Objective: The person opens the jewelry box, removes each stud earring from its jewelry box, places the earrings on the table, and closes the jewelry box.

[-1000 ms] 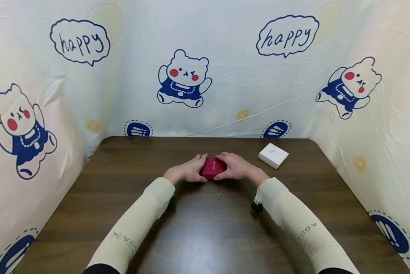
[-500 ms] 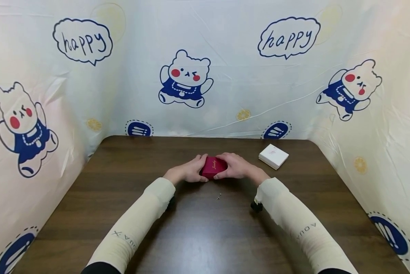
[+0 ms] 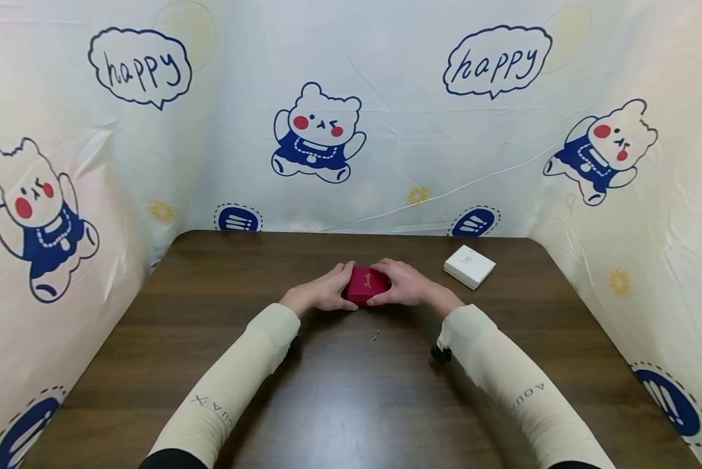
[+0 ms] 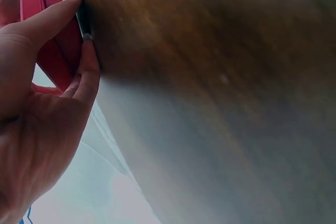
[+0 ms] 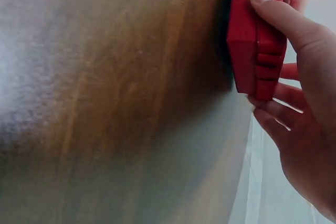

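A red jewelry box [image 3: 367, 285] with gold lettering on its lid is held between both hands near the middle of the table. My left hand [image 3: 330, 290] grips its left side, thumb toward the near edge and fingers toward the far edge. On the right side, my right hand [image 3: 405, 284] holds it the same way. In the right wrist view, the box [image 5: 242, 51] has a seam between lid and base, and the thumb lies across it. Fingers of the left hand [image 4: 44, 114] touch the box's lower part in the left wrist view. The box's inside is hidden.
A white square box [image 3: 469, 266] with faint printing sits at the back right of the brown wooden table [image 3: 339, 404]. Tiny shiny pieces [image 3: 375, 336], too small to identify, lie just in front of the hands. A printed curtain [image 3: 386, 150] encloses the table's back and sides.
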A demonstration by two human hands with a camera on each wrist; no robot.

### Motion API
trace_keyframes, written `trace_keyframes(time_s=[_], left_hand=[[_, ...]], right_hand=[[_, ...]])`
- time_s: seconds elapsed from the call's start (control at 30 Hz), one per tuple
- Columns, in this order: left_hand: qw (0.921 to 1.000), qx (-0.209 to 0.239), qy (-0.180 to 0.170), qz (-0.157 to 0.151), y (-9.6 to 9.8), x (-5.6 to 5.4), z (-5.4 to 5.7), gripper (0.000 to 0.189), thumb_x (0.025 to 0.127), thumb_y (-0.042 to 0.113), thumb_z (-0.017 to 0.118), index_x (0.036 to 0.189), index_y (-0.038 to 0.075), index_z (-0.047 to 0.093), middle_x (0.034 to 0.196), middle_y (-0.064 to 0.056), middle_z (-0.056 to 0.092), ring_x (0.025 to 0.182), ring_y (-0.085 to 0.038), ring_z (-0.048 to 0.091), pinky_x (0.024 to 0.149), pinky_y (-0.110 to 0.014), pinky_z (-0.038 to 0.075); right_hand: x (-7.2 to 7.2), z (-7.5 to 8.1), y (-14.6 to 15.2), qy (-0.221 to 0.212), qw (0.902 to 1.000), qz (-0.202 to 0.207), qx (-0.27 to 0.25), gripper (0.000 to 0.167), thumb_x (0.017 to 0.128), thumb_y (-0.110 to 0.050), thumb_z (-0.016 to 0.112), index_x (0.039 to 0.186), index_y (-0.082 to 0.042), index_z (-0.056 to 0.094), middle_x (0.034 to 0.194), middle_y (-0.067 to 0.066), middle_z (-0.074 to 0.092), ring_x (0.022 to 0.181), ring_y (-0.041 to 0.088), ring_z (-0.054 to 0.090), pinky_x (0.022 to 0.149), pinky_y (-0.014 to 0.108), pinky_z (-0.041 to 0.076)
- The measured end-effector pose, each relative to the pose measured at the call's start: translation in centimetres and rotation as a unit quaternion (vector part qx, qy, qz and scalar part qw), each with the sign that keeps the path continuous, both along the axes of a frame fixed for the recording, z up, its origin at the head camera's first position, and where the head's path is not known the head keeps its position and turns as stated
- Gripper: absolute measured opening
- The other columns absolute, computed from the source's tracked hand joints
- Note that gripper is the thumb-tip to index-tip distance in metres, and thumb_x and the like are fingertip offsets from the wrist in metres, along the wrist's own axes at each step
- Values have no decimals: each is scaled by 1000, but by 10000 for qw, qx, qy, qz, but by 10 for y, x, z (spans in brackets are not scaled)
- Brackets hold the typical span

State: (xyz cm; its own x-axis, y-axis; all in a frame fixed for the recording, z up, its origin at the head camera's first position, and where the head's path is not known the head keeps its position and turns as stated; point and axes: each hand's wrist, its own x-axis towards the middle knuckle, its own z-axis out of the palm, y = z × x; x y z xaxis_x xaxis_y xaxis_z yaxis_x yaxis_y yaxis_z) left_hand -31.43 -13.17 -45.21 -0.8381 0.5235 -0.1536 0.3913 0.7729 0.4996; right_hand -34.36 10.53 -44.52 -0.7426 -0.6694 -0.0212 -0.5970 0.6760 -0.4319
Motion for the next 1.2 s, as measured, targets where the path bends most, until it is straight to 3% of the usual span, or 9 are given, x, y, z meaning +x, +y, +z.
trace_keyframes(time_s=[0.17,0.6,0.83,1.07,1.2], left_hand=[[9999,42,-127,44,0,1,1,109,92,33,77,162,-2,1,162,-28,18,150,-37,26,119,-48,30],[9999,114,-65,102,1,-1,1,109,90,30,80,161,-4,5,157,-26,28,146,-35,34,117,-47,33],[9999,57,-94,89,0,-2,-2,110,90,32,80,161,-4,4,163,-27,21,151,-37,26,119,-48,29],[9999,143,18,45,0,-2,0,111,88,31,83,160,-7,7,160,-26,27,148,-35,31,118,-46,31],[9996,257,106,1,-1,-4,-2,105,87,29,84,158,-5,15,152,-23,36,142,-33,39,116,-46,34]], right_hand=[[4,1,0,144,9998,-112,1,87,80,-51,83,149,-9,50,143,8,53,125,26,52,102,48,47],[-1,1,2,118,9999,30,-95,84,80,-50,83,147,-9,52,139,8,57,119,24,55,98,43,51],[2,1,3,133,9999,-37,-67,83,81,-51,82,147,-9,52,137,7,57,117,23,55,95,42,52],[4,2,1,314,9994,-125,-55,85,80,-52,82,147,-10,52,137,6,57,117,22,55,96,42,51],[4,2,2,372,9992,-104,-72,85,80,-54,82,147,-9,53,137,7,57,116,23,56,95,42,52]])
